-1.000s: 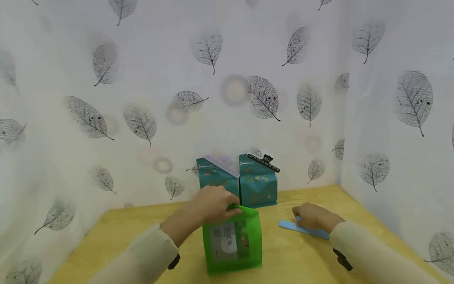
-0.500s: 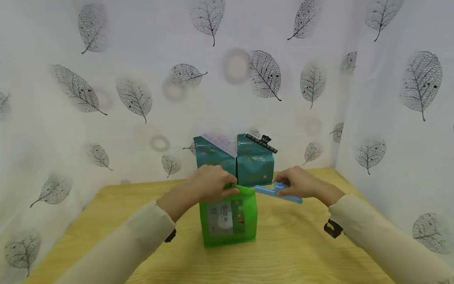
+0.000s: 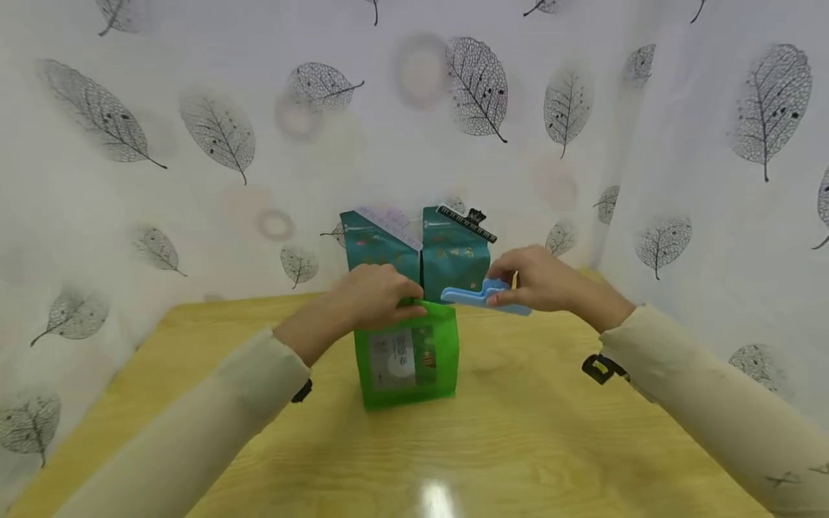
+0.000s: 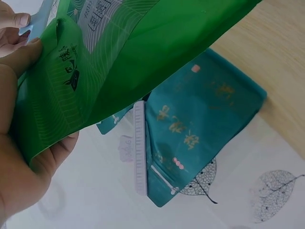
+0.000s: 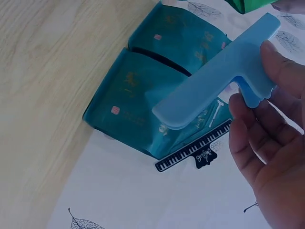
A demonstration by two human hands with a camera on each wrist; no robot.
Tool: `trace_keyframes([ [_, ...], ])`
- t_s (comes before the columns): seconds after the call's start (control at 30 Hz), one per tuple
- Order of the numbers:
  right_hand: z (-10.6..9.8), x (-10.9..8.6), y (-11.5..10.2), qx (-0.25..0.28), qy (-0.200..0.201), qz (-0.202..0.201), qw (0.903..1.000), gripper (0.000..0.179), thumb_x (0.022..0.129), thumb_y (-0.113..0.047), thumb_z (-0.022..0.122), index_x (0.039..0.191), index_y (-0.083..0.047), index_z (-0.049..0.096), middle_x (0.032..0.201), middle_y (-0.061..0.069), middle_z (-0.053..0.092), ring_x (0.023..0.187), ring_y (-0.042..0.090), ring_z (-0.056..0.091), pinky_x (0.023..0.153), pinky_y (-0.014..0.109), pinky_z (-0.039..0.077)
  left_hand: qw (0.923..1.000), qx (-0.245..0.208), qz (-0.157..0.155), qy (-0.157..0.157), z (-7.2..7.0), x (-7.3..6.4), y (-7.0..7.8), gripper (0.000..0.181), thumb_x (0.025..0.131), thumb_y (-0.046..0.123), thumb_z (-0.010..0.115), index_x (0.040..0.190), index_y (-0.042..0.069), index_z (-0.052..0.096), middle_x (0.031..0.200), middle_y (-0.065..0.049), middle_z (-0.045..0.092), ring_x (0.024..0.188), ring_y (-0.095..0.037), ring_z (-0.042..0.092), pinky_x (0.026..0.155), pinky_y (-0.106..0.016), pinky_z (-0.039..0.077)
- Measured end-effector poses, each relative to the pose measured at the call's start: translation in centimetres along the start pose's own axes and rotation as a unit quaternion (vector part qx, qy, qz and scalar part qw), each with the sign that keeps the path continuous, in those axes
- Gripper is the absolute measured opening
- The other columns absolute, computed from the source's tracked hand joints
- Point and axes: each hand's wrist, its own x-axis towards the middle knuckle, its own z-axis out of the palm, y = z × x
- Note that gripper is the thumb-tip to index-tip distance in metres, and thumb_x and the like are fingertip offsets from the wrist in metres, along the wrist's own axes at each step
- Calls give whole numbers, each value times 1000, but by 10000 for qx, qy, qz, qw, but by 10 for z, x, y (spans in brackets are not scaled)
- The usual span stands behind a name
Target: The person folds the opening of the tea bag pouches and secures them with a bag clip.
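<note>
A green bag [image 3: 447, 352] with a printed label stands upright on the table, and my left hand [image 3: 378, 293] pinches its top edge between thumb and fingers. In the left wrist view the green bag [image 4: 143, 57] slants across the upper half. Just right of the bag's top, my right hand [image 3: 540, 279] holds a light-blue bag clip [image 3: 463, 296] by its handle, raised above the table. The long bar of the blue clip [image 5: 214, 74] crosses the right wrist view, with the thumb on one side and fingers on the other. Whether its jaws are parted is unclear.
Behind the green bag stand two teal bags. A lilac clip [image 3: 388, 229] sits slantwise on the left teal bag [image 3: 372, 248]; a black piano-key clip [image 3: 468, 224] is on the right teal bag [image 3: 456, 259]. A leaf-patterned curtain [image 3: 388, 144] hangs behind the wooden table [image 3: 518, 432].
My right hand has lifted the blue clip off the table and brought it left, close to the green bag's top. My left hand keeps its hold on the bag. The head view has tilted down.
</note>
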Motion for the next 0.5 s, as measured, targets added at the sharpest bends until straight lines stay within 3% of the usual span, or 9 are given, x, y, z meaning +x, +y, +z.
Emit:
trace_keyframes([
  [0.2,2,2,4,-189,-96,-78,9997,16,81,-22,84,92,-16,75,82,-9,66,72,9,57,66,31,47,9998,-141,86,-78,-4,2,-4,22,100,42,59,94,23,68,79,9,66,64,-9,55,56,-25,44],
  [0.5,4,5,12,-296,360,-321,9984,16,77,-20,87,85,-20,73,81,-10,66,72,9,57,68,34,47,9999,-43,102,98,-6,2,-9,21,100,40,59,89,23,64,74,8,62,62,-10,52,54,-25,40],
])
